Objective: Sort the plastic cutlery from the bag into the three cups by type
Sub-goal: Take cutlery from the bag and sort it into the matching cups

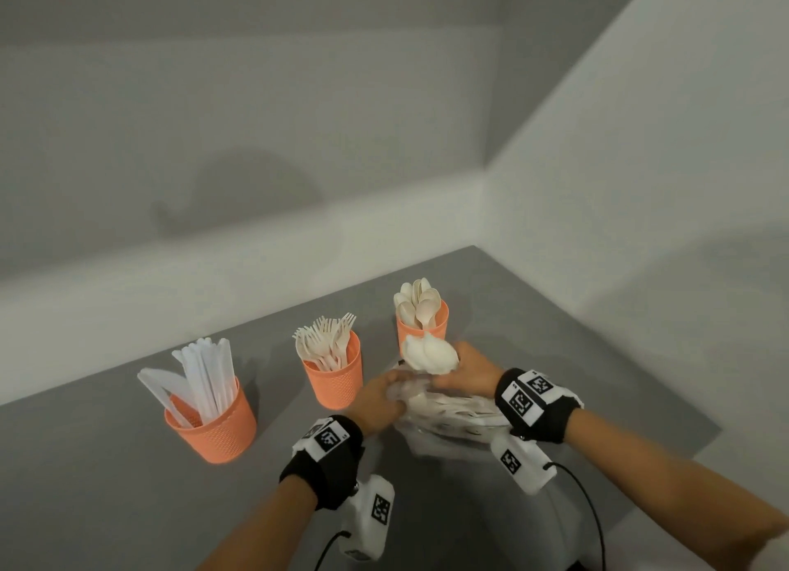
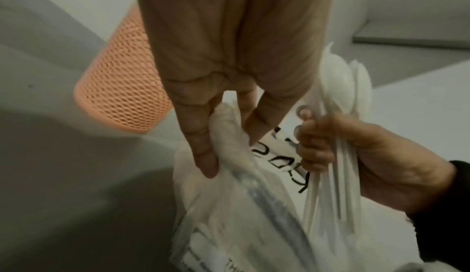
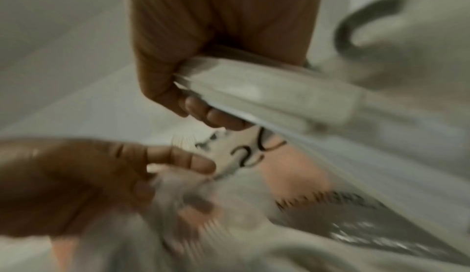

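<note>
Gripping spoons [image 1: 431,354] by handles – right hand [image 1: 467,367] (left hand [image 1: 375,404] pinches bag [image 1: 448,419]).

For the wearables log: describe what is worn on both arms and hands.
Both forearms are bare, with no sleeves or gloves. Each wrist carries a black band with white panels printed with black square markers, and a white camera unit with another marker below it. A thin black cable trails from each.

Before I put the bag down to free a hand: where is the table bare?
Bare table lies in front of the knife cup, toward the near left edge. It is crowded around the bag, both hands and the spoon cup.
</note>
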### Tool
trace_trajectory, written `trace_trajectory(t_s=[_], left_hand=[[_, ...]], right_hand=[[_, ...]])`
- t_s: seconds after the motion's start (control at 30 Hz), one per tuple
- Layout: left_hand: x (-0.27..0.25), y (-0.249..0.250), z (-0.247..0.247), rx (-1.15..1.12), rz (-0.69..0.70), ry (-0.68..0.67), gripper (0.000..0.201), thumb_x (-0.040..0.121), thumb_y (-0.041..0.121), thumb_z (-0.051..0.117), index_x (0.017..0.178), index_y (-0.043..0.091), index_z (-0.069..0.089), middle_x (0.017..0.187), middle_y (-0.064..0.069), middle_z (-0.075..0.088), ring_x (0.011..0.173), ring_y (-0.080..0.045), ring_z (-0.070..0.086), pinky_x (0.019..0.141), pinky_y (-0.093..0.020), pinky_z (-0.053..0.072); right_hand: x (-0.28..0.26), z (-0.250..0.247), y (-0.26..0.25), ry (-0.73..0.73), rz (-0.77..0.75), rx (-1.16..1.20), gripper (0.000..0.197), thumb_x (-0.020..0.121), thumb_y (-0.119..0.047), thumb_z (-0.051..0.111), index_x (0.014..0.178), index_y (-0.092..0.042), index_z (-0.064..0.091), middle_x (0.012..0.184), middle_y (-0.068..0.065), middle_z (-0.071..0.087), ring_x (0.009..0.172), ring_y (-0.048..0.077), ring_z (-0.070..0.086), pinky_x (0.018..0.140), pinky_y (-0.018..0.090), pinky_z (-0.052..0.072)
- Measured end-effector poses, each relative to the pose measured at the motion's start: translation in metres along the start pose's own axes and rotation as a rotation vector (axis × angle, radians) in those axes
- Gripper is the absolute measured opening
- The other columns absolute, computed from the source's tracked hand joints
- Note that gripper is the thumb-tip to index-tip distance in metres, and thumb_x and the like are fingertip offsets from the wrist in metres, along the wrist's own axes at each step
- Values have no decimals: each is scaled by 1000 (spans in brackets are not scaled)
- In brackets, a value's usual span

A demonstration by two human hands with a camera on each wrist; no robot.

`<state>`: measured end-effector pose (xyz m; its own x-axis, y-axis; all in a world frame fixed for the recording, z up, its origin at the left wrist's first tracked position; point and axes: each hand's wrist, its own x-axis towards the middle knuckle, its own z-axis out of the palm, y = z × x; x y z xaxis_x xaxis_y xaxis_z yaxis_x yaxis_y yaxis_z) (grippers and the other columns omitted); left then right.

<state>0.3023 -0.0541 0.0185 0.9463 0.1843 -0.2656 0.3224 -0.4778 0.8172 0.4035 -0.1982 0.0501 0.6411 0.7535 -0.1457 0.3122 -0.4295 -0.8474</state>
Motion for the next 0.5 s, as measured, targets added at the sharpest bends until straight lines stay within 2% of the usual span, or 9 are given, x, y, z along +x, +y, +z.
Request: trace_trajectory(t_s=[0.03,0.1,0.17,0.23,0.27,0.33,0.4,0.47,0.5], left_hand=[[0,-3,-1,-64,-9,-1,46,85,-4,46,126,15,51,117,0,50,92,-18,54,65,-15,47],[-1,-6,-2,-108,33,67,32,87,-2,48,109,18,61,109,-2,55,92,-18,53,66,-13,43],[-3,-9,-4,-168,74,259,25,91,2,48,88,22,63,95,-5,62,85,-19,54,69,-15,41],[-5,-8,-10,-349,32,458,23,94,8,47,80,20,62,78,-2,61,70,-15,54,64,-19,44],[-7,-7,-15,-475,3,495,23,95,9,46,78,17,60,71,-1,57,62,-13,51,56,-18,43],[-14,-3,-23,-759,-66,468,25,95,10,42,76,12,57,66,-4,50,51,-11,45,43,-16,38],[-22,0,-29,-975,-159,429,30,98,16,36,80,7,58,68,-7,55,55,-14,51,49,-20,43],[-28,1,-32,-1140,-249,373,43,101,30,30,92,0,59,77,-13,61,69,-20,58,61,-28,51],[-31,3,-34,-1230,-268,337,49,101,36,28,101,-4,57,81,-16,62,72,-23,60,62,-32,54]], right_hand=[[1,-3,-9,36,-13,93,30,79,9,63,71,-19,56,60,-11,56,49,-6,55,53,9,41],[8,-8,-24,99,-31,233,26,82,10,59,75,-14,55,47,-11,57,41,-3,52,48,11,42],[18,-10,-37,165,-47,376,20,84,10,58,79,-10,55,43,-10,56,37,1,48,42,14,42],[31,-5,-51,226,-50,526,18,83,5,60,75,-11,58,48,-4,54,37,7,46,42,19,42],[37,-1,-57,253,-44,587,16,81,1,62,74,-13,60,52,1,54,39,10,47,44,21,42],[45,11,-71,275,-56,676,14,78,-3,64,71,-15,61,54,1,52,43,10,47,47,23,41],[50,26,-86,252,-91,775,19,82,1,59,73,-14,61,52,-4,52,44,7,47,46,20,41],[52,43,-101,231,-119,849,20,84,4,57,75,-14,62,51,-5,52,43,6,48,45,19,42],[52,51,-108,229,-132,868,21,84,4,57,75,-14,62,49,-4,52,42,7,47,45,19,43]])
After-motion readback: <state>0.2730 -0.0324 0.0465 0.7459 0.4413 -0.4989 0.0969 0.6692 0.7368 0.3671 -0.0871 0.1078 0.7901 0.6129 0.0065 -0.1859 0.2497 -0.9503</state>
